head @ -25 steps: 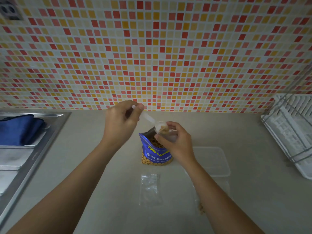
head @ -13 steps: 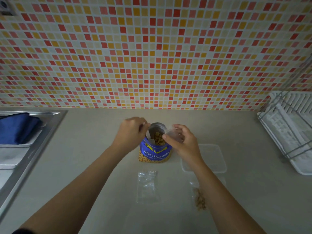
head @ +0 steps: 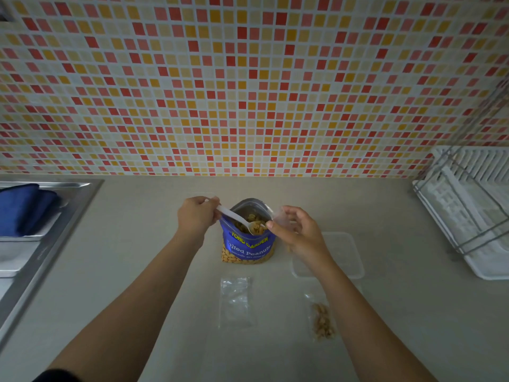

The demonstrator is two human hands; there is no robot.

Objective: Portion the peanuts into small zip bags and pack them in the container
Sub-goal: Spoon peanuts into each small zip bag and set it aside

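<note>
White spoon (head: 236, 218) now full of peanuts (head: 257, 227)

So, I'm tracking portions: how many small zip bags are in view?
3: an empty zip bag on the counter before the peanut pouch, a filled zip bag by the right forearm, and a third zip bag in the right hand. Others may be hidden.

White spoon (head: 234, 216), loaded with peanuts (head: 258, 229), sits inside the open upright blue pouch (head: 248, 248).

the blue peanut pouch (head: 247, 248) reads "tong garden" and "salted peanuts".
</note>
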